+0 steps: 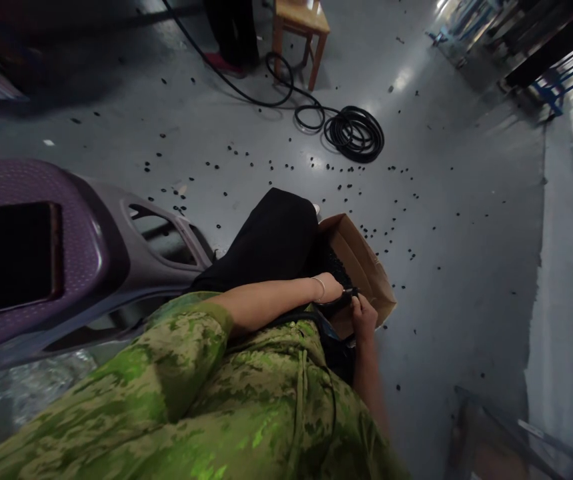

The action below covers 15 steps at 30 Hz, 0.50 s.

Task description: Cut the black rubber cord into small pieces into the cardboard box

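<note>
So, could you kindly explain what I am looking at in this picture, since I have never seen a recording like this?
This is one picture from a camera worn on a person's head, looking down at their own body, so the green camouflage sleeve fills the bottom. There is no machine, only two bare hands. The left hand, with a bracelet at the wrist, and the right hand meet at an open cardboard box of small black parts and hold a small dark piece between them; what it is I cannot tell. More black bits lie scattered over the grey floor, beside a coiled black cable, a wooden chair and a large grey moulded plastic part.
</note>
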Each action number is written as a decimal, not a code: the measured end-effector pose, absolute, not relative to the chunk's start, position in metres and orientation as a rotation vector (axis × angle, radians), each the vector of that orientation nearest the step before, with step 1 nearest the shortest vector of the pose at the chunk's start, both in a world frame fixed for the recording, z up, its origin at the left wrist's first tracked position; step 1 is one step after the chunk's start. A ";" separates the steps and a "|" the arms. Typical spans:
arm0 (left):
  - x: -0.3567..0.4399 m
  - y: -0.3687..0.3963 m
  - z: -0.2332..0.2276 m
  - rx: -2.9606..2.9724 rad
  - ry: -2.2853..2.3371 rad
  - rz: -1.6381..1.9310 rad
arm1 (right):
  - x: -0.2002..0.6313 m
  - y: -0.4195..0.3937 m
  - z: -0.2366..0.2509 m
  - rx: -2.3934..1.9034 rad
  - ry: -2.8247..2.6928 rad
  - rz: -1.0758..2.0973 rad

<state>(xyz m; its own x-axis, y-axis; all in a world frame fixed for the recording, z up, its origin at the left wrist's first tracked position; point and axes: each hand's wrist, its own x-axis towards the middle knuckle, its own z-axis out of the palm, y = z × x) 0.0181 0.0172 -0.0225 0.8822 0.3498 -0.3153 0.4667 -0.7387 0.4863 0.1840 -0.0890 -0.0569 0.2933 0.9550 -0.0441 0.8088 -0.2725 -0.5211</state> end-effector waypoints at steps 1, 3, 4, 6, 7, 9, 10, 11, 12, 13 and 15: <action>0.018 0.018 -0.023 2.455 0.613 -0.269 | 0.185 -0.088 -0.056 -2.151 -1.602 0.502; 0.016 0.019 -0.022 2.422 0.636 -0.272 | 0.188 -0.086 -0.053 -2.116 -1.672 0.513; 0.016 0.020 -0.022 2.414 0.636 -0.273 | 0.189 -0.084 -0.052 -2.103 -1.707 0.515; 0.015 0.021 -0.022 2.416 0.625 -0.278 | 0.191 -0.082 -0.049 -2.093 -1.751 0.513; 0.015 0.022 -0.022 2.425 0.615 -0.275 | 0.191 -0.081 -0.048 -2.089 -1.753 0.511; 0.015 0.022 -0.022 2.450 0.600 -0.268 | 0.190 -0.079 -0.045 -2.071 -1.726 0.516; 0.015 0.021 -0.022 2.459 0.600 -0.256 | 0.189 -0.078 -0.044 -2.058 -1.702 0.524; 0.016 0.021 -0.022 2.464 0.607 -0.241 | 0.187 -0.077 -0.042 -2.043 -1.678 0.532; 0.016 0.021 -0.023 2.469 0.618 -0.212 | 0.186 -0.076 -0.041 -2.033 -1.650 0.536; 0.016 0.020 -0.024 2.465 0.632 -0.203 | 0.185 -0.076 -0.039 -2.026 -1.625 0.542; 0.017 0.020 -0.026 2.464 0.654 -0.166 | 0.183 -0.075 -0.035 -2.015 -1.583 0.576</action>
<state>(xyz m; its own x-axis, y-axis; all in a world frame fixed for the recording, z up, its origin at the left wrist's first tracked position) 0.0171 0.0199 -0.0259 0.8721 0.4167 -0.2565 0.4885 -0.7127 0.5033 0.1825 -0.0753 -0.0345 0.2306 0.9729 -0.0175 0.7567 -0.1906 -0.6254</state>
